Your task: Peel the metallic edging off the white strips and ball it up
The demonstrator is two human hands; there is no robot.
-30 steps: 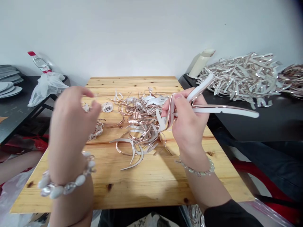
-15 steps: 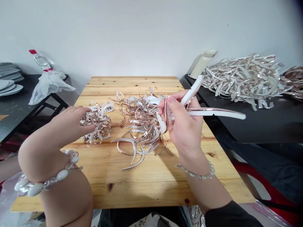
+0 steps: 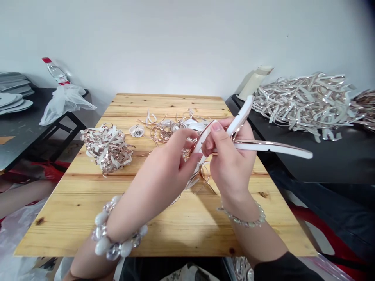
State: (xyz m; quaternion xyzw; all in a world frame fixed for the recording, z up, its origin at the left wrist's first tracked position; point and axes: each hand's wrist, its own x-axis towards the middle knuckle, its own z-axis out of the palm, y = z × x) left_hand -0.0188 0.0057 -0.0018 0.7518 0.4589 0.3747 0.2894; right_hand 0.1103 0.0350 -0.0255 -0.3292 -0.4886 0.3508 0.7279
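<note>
A: Far left?
B: One dark table [image 3: 23,132]: white discs [image 3: 14,103], a red-capped bottle [image 3: 57,72], a thin plastic bag [image 3: 66,103].

A: Next?
B: One wooden table [image 3: 175,238]. At its left, a pile of curled scraps [image 3: 108,150], white and copper-coloured; just beside it, a small white roll [image 3: 136,131].

A: Middle?
B: Left hand [image 3: 171,162], thumb and fingers narrowed in a pinch about the left end of the white strips [image 3: 205,138]; fingertips partly hidden. Beyond, on the wood, a tangled heap of strips [image 3: 166,130].

A: Right of that?
B: Right hand [image 3: 231,152], closed round the same white strips above the table, two notched arms jutting rightward, copper-coloured along the edges. One piece or several: cannot tell.

A: Step in hand?
B: By my judgement, two-handed handling of the left end: right hand as clamp, left as worker.

A: Called for next?
B: Probably a firm right grip and a careful left pinch; the thin arms look easily bent.

A: Far right?
B: A second dark table [image 3: 310,162], bearing a large pile of similar strips [image 3: 304,103].
</note>
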